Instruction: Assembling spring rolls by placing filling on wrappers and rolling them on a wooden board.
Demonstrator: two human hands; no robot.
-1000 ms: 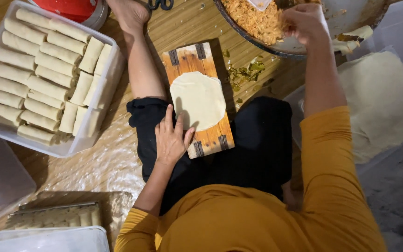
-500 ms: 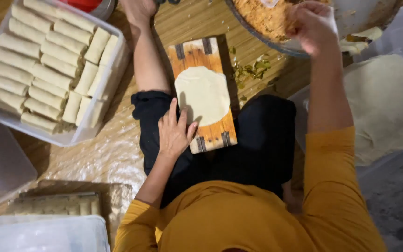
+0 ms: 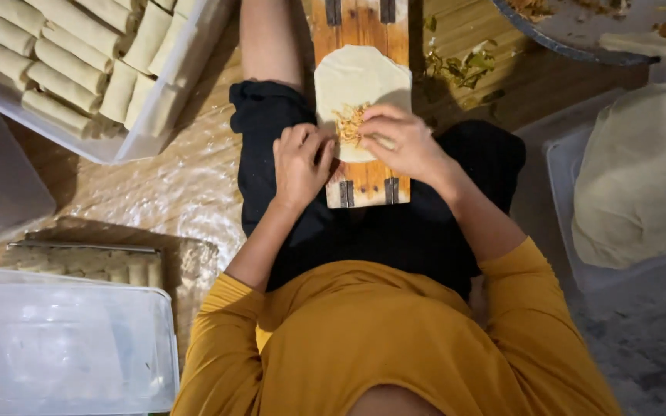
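While the person sits with a wooden board (image 3: 364, 181) across the lap at frame centre, both hands work at the near end of a pale round wrapper (image 3: 358, 81) lying flat on it. Left hand (image 3: 300, 162), centre-left: fingers curled down, tips on the board at the wrapper's near-left edge; gripping or merely pressing, cannot tell. Right hand (image 3: 398, 142), just right of it: fingers bent and pinched over the wrapper's near edge, touching a small heap of shredded filling (image 3: 347, 123). Filling sits on the near half of the wrapper, between the two hands.

Judgement: filling is placed and being shaped; the roll has not begun. Next move would call for both sets of fingertips to lift the near edge over the heap, keeping the shreds tucked in.

Lower left: empty clear plastic tub (image 3: 63, 347). Right edge: stack of pale wrappers (image 3: 641, 177) in a tray. Upper left: white tray (image 3: 163, 108) packed with finished rolls (image 3: 63, 58). Top right: rim of a large bowl (image 3: 580, 31), scraps inside.
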